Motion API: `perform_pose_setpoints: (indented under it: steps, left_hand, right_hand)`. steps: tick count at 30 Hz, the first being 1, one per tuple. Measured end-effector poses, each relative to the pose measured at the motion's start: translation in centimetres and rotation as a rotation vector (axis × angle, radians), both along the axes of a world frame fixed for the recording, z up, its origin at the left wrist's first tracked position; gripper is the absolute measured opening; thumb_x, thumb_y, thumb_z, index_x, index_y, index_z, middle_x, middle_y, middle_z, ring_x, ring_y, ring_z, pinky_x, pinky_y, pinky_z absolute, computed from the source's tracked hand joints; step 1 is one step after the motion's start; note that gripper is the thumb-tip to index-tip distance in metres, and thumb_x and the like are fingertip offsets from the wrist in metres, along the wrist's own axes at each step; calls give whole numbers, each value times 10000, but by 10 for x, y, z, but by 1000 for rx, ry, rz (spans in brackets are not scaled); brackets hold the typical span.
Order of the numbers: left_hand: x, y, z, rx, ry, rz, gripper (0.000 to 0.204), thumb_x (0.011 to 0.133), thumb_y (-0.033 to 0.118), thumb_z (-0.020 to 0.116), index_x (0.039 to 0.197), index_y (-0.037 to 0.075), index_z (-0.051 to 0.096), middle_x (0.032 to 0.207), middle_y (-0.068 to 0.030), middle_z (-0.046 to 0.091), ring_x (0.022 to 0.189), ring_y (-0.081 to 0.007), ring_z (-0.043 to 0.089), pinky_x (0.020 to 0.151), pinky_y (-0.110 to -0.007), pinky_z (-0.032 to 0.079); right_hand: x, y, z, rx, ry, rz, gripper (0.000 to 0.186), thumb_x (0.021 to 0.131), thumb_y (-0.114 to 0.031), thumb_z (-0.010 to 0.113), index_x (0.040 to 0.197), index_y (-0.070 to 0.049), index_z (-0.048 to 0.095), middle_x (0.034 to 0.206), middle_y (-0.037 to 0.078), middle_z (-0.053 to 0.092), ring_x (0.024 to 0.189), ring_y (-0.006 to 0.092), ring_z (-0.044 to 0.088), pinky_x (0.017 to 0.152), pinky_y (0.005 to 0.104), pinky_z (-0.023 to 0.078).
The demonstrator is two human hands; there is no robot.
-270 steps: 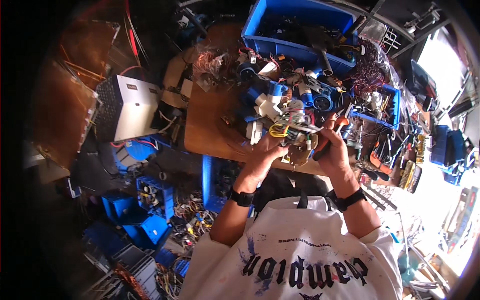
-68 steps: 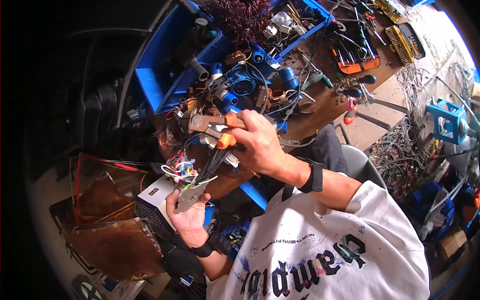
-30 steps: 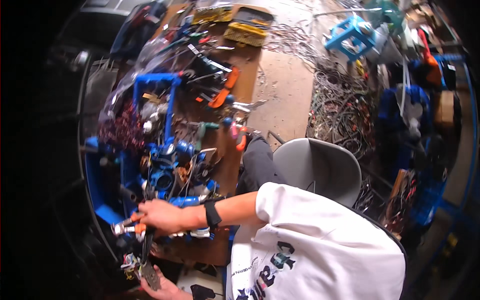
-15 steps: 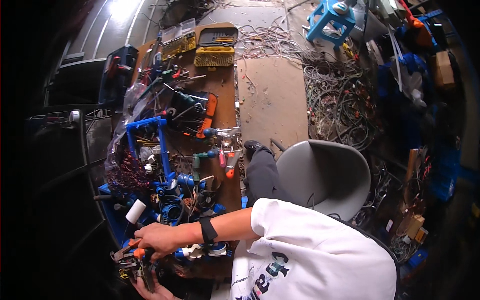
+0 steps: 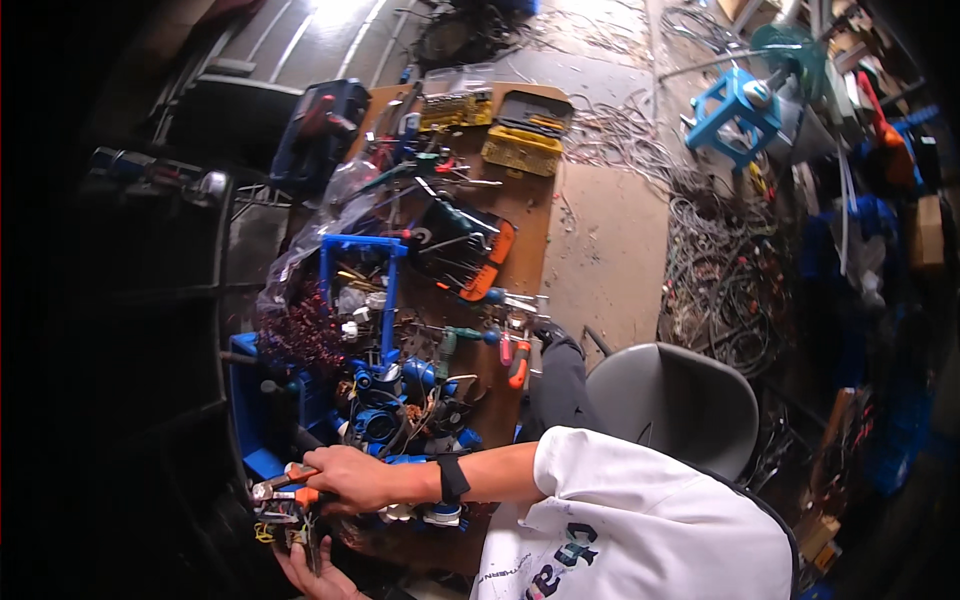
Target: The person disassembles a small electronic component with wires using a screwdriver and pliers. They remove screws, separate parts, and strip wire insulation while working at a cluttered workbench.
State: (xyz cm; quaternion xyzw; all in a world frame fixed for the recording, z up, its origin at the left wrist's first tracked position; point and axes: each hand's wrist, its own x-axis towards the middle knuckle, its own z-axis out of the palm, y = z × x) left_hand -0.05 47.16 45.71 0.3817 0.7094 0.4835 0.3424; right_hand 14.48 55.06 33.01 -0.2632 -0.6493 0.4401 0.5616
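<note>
At the lower left, my right hand (image 5: pixel 350 477) is closed around orange-handled cutters (image 5: pixel 278 485), their metal jaws at a wired metal part (image 5: pixel 305 550). My left hand (image 5: pixel 325 578) grips that part from below, partly out of clear sight behind it, with short yellow and white wires sticking out. Blue and white plug fittings (image 5: pixel 380 422) lie beside my right forearm. A blue bin (image 5: pixel 252 455) stands just beyond the cutters, with a dark red wire tangle (image 5: pixel 308 335) above it.
Along the wooden table (image 5: pixel 520 215) are tool cases (image 5: pixel 525 135), screwdrivers, an orange-edged tool holder (image 5: pixel 490 258) and a small blue crate (image 5: pixel 393 300). A grey chair (image 5: pixel 672 410) is at my right, by a cardboard sheet (image 5: pixel 605 260), heaped cables (image 5: pixel 720 280) and a blue stool (image 5: pixel 730 115).
Since 2.3 seconds ago the view has swung along the table, putting both hands at the lower left. The cutters and the wired part stay in my hands, close together.
</note>
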Motion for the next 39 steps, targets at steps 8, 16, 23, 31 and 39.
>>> perform_pose_setpoints:
  steps: [8,16,23,31,39]
  left_hand:
    - [-3,-8,-1,52,-20,-32,550,845,162,603,1353,21,444,1176,-88,574,977,-153,590,684,-266,548]
    - [12,2,3,140,-119,-95,520,830,70,650,1304,-39,469,1233,-101,560,1118,-179,559,985,-316,433]
    - [4,-24,10,132,-285,12,574,855,31,660,1361,-27,396,1221,-110,570,1094,-158,580,948,-291,478]
    - [-1,-46,16,138,-207,-49,648,841,44,704,1396,9,372,1089,-61,627,1015,-111,597,877,-257,493]
    - [-10,-57,24,113,111,1,561,811,42,724,1292,-22,443,1059,-123,683,987,-158,647,885,-286,484]
  right_hand:
    - [5,4,10,-74,-124,172,485,657,-194,793,1092,-49,634,1028,143,583,970,350,575,820,426,491]
    - [8,6,19,-154,-167,269,434,740,-156,787,1131,-48,633,1121,175,575,1034,353,570,928,398,468]
    - [-4,-10,46,-400,-127,393,290,743,-95,772,990,2,655,919,134,577,821,276,580,743,371,470]
    - [-20,-24,47,-410,-85,407,228,741,-7,736,939,28,629,967,89,607,799,181,607,709,301,483]
    - [-17,-24,46,-572,-80,559,248,794,-33,713,1023,20,634,988,29,576,867,113,568,792,260,465]
